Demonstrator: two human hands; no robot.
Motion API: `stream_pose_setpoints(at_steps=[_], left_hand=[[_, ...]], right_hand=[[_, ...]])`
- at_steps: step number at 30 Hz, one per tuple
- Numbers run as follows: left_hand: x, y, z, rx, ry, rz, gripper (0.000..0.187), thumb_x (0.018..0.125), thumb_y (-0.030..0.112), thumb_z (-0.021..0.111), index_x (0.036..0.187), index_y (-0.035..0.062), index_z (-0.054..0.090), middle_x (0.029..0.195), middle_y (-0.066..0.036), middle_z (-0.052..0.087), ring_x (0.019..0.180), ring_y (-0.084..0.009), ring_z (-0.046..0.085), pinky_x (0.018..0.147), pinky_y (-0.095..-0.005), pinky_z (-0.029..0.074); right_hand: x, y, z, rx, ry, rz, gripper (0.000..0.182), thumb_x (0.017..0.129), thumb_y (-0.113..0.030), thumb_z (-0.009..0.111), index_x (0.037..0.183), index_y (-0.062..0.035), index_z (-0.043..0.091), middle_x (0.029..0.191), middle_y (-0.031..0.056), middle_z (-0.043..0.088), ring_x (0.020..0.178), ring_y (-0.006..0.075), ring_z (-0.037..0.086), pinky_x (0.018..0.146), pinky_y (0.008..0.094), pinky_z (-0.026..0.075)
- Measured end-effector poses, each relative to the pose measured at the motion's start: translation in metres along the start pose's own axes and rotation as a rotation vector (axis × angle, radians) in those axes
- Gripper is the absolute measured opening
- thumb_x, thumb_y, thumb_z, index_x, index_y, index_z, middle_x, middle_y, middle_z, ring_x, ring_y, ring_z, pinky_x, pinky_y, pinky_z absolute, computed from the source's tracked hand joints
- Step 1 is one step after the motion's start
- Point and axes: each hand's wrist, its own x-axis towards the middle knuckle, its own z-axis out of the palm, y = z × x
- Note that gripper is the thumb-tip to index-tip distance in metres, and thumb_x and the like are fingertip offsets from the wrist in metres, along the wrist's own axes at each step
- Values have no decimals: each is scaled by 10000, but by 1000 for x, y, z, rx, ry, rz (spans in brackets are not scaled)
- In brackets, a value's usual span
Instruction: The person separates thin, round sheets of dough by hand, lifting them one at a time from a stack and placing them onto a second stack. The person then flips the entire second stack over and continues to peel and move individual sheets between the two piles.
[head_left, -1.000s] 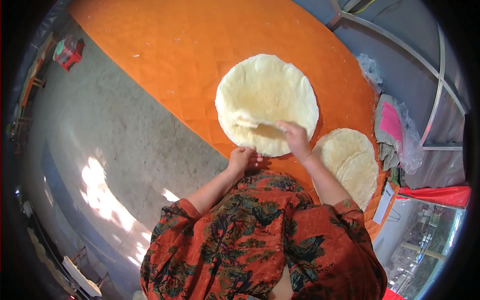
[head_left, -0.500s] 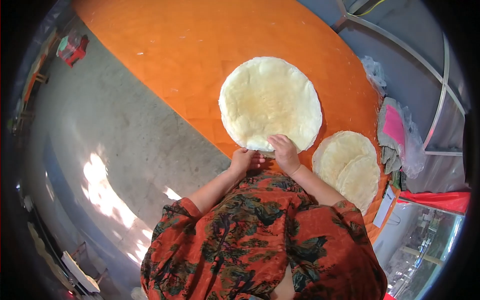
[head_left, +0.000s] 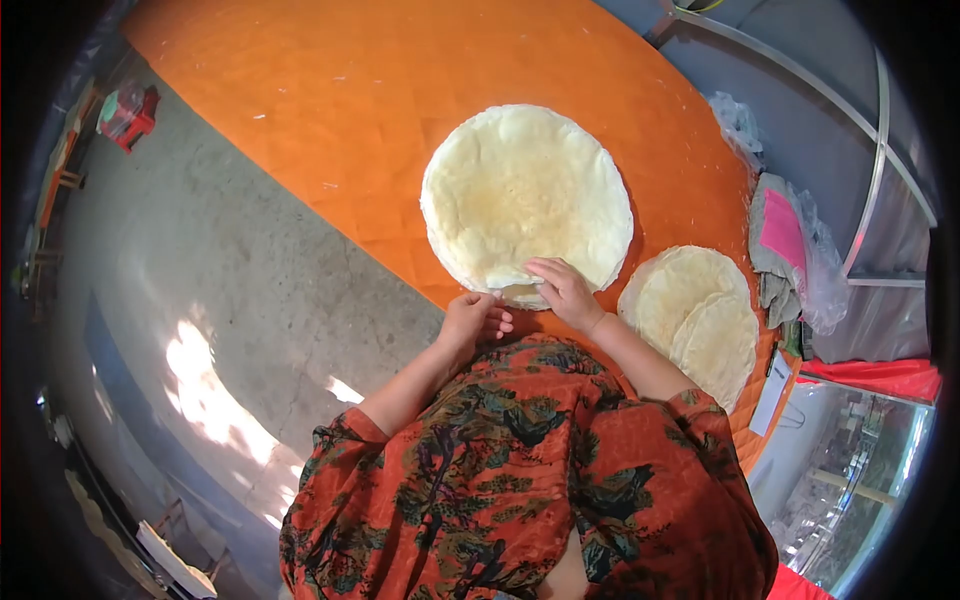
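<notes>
A pile of large, round, pale flatbreads (head_left: 525,195) lies on the orange cloth in front of me. My right hand (head_left: 567,292) grips the near rim of the top flatbread, which is bent up there, with a gap showing beneath it. At the near left rim, my left hand (head_left: 475,322) has its thumb and forefinger pinched at the bread's edge, the other fingers loosely curled. To the right lies a second pile of thin flatbreads (head_left: 655,300), with a smaller or folded piece (head_left: 715,345) on top.
The orange cloth (head_left: 300,110) covers a long table. Grey and pink cloths (head_left: 775,225) and clear plastic bags (head_left: 735,125) lie along its right edge, near a white card (head_left: 768,395). A glass case (head_left: 850,480) stands at lower right; a red stool (head_left: 130,120) is on the concrete floor.
The near rim of the top flatbread is now raised and bent back by my right hand, opening a gap. My left hand stays at the rim. The whole view has shifted slightly.
</notes>
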Motion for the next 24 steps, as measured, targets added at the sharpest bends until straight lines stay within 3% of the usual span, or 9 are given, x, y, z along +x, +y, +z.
stream_pose_setpoints(at_steps=[6,12,15,16,19,20,24], left_hand=[[14,-1,1,105,1,-77,375,933,373,550,917,0,584,719,-78,625,591,-155,611,541,-254,481],[30,-9,4,237,74,-153,440,913,437,552,859,3,602,646,-61,616,520,-148,585,489,-259,436],[31,-11,4,230,70,-144,449,909,446,557,856,3,603,655,-61,622,519,-147,584,485,-258,432],[32,-12,3,225,66,-141,453,908,450,559,855,3,603,658,-62,624,518,-147,583,483,-256,432],[38,-15,-1,238,41,-144,399,925,391,527,857,6,604,665,-64,629,526,-149,590,487,-256,440],[40,-15,-2,235,33,-144,376,929,364,508,857,8,605,667,-65,631,528,-151,593,488,-256,443],[37,-18,-3,210,25,-142,317,935,275,441,862,15,606,675,-70,636,537,-157,603,495,-256,455]], right_hand=[[5,-7,5,-102,42,14,397,698,66,512,1076,12,619,1132,156,610,1058,318,549,932,398,452],[14,-1,-2,-35,-33,25,397,701,76,517,1080,11,615,1129,138,615,1074,315,554,935,395,452],[31,-36,-34,-137,261,-35,408,709,99,495,1085,1,620,1130,127,620,1126,307,544,947,374,452],[35,-56,-44,-276,269,-60,400,738,90,481,1094,-20,627,1161,122,611,1179,292,523,982,384,431],[19,-40,-17,-447,163,-177,370,772,52,478,1104,-29,619,1204,104,593,1208,278,502,1006,414,399],[8,-15,4,-466,114,-168,348,793,5,493,1119,-35,609,1242,90,574,1246,265,469,1033,443,349],[-3,-2,21,-507,30,-135,351,805,-43,505,1143,-44,597,1265,79,559,1260,259,451,1054,431,305]])
